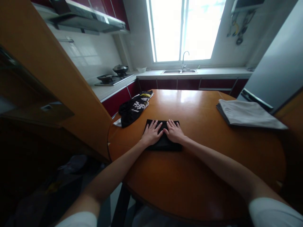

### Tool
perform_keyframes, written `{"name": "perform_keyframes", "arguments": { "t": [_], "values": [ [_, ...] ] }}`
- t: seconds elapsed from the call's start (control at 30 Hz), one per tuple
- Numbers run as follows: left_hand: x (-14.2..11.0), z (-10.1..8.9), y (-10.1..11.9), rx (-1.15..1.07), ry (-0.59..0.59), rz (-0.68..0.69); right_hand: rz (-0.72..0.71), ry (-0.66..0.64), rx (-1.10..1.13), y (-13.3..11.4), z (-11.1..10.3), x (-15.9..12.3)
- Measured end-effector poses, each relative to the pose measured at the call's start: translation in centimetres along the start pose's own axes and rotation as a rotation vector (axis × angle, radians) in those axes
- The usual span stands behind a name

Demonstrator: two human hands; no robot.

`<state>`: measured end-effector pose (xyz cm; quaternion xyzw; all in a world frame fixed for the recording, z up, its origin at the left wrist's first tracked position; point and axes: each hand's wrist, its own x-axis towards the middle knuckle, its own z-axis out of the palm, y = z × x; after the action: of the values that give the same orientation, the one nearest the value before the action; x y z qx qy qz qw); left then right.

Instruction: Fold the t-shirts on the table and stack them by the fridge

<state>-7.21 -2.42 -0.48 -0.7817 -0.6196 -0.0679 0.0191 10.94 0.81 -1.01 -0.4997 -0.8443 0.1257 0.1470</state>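
A black cloth (pixel 164 144), folded into a flat, roughly square bundle, lies on the wooden table (pixel 201 176) in front of me. My left hand (pixel 151 135) rests palm down on its left part, fingers spread. On the right part lies my right hand (pixel 174 131), also flat with its fingers apart. The two thumbs nearly meet near the middle of the bundle. Both palms cover some of the cloth, so what kind of garment it is cannot be made out.
Crumpled black clothing with white lettering (pixel 136 108) lies at the table's left edge. Folded grey-white cloth (pixel 248 113) sits on the right side. Behind the table are a sink (pixel 180 71), a stove (pixel 115 79) with a lidded pan (pixel 120 68), and a window.
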Motion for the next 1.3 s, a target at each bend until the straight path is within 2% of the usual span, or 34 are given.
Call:
{"name": "perform_keyframes", "arguments": {
  "t": [0.17,0.23,0.3,0.37,0.47,0.5,0.57,0.73,0.93,1.13,1.3],
  "values": [
    [0.2,0.2,-0.1,-0.041,0.001,-0.002,0.164,-0.047,-0.015,5.2,-1.4,-0.5],
    [0.3,0.3,-0.1,-0.045,-0.002,-0.005,0.231,0.003,-0.012,6.7,-2.3,-1.2],
    [0.3,0.4,-0.2,-0.042,-0.002,-0.004,0.193,0.107,0.015,7.1,-2.9,-2.6],
    [0.3,0.4,-0.1,-0.042,0.002,-0.003,0.003,0.173,0.055,6.3,-3.1,-4.6],
    [0.3,0.3,0.0,-0.048,0.009,-0.005,-0.391,0.114,0.06,4.3,-3.3,-7.9],
    [0.3,0.3,0.0,-0.047,0.008,-0.006,-0.477,0.096,0.051,3.7,-3.4,-8.7],
    [0.3,0.2,0.0,-0.043,0.005,-0.007,-0.549,0.103,0.046,3.0,-3.5,-9.8],
    [0.3,0.2,-0.1,-0.048,-0.003,-0.006,-0.507,0.19,0.084,2.6,-3.6,-9.9],
    [0.3,0.2,-0.2,-0.044,0.0,-0.002,-0.409,0.228,0.077,1.4,-3.4,-10.3],
    [0.4,0.4,-0.4,-0.025,0.013,0.003,-0.541,0.12,-0.182,0.6,-4.3,-11.0],
    [0.4,0.3,-0.3,-0.019,0.002,0.002,-0.436,0.113,-0.201,-0.1,-3.9,-11.3]
  ]
}}
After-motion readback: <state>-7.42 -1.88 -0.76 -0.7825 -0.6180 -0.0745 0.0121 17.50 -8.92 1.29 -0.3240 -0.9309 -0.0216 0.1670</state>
